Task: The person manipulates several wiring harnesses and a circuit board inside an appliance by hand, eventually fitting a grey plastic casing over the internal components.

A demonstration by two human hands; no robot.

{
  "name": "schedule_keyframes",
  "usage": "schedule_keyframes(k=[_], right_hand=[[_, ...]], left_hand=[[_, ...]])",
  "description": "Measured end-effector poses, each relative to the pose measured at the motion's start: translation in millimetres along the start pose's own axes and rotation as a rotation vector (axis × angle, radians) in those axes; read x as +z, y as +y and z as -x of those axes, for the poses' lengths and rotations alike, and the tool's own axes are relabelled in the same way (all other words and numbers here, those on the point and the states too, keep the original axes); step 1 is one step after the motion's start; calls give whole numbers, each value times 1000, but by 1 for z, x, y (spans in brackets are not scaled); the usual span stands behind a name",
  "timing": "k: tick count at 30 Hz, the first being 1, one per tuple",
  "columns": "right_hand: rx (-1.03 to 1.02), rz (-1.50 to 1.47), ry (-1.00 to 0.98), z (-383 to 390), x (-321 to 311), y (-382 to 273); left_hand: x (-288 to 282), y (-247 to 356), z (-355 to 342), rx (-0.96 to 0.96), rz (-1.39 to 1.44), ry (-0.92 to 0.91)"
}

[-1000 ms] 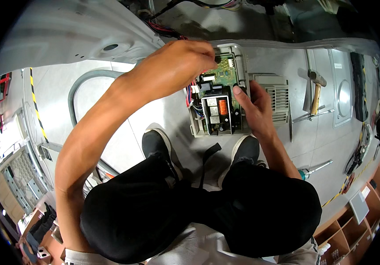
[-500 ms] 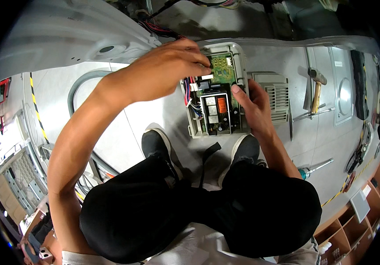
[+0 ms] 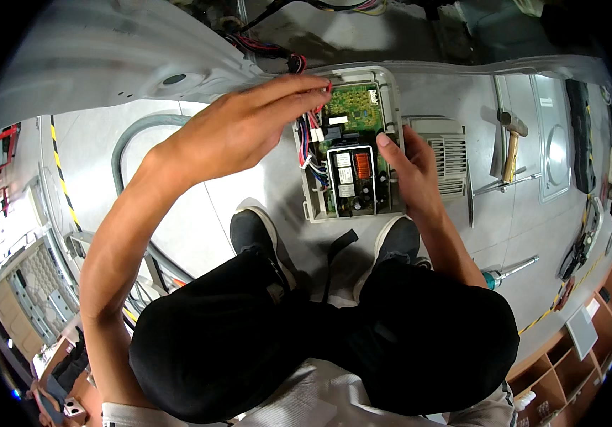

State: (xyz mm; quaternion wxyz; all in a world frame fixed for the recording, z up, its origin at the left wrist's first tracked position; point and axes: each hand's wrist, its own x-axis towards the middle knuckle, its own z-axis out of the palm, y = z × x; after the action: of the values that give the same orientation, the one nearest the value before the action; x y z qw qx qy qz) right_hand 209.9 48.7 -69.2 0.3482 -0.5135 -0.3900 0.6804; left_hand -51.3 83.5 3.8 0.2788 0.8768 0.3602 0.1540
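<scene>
An open grey plastic housing (image 3: 315,206) stands over the floor in front of my shoes. Inside lie a green circuit board (image 3: 352,107), an orange coil (image 3: 363,166) and white relay-like blocks. My right hand (image 3: 416,167) grips the housing's right side, thumb over the rim and fingers behind it. At its upper left corner is my left hand (image 3: 245,124), fingertips closed at the red wires; the thumb is hidden beneath. Red, blue and white wires (image 3: 304,146) run down the housing's left inner side. A dark-sheathed wire bundle (image 3: 270,50) comes from the vehicle body above.
A grey vented cover (image 3: 448,156) lies right of the housing. Further right are a hammer (image 3: 512,135), a metal bar (image 3: 509,182) and a teal-handled tool (image 3: 498,277). A grey sheet-metal body panel (image 3: 128,64) hangs above my left arm. A grey hose (image 3: 117,153) curves over the floor.
My left hand has drawn left and slightly down, off the circuit board to the housing's upper left corner, uncovering more of the board. The right hand keeps its grip.
</scene>
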Motion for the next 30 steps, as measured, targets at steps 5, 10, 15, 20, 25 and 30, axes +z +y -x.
schedule_keyframes(k=[5,10,15,20,25,30], right_hand=[[2,4,-15,0,0,2],[-18,29,-3,2,3,-2],[16,106,1,4,0,-6],[3,25,-6,2,4,-2],[0,11,-11,2,4,-2],[-13,30,-23,2,4,-2]], left_hand=[[6,5,9,33,-183,-65],[7,5,6,166,-267,-51],[0,-10,-5,125,97,-24],[7,-13,-13,-176,434,163],[6,-9,-33,-243,323,64],[14,-10,-49,-266,277,77]])
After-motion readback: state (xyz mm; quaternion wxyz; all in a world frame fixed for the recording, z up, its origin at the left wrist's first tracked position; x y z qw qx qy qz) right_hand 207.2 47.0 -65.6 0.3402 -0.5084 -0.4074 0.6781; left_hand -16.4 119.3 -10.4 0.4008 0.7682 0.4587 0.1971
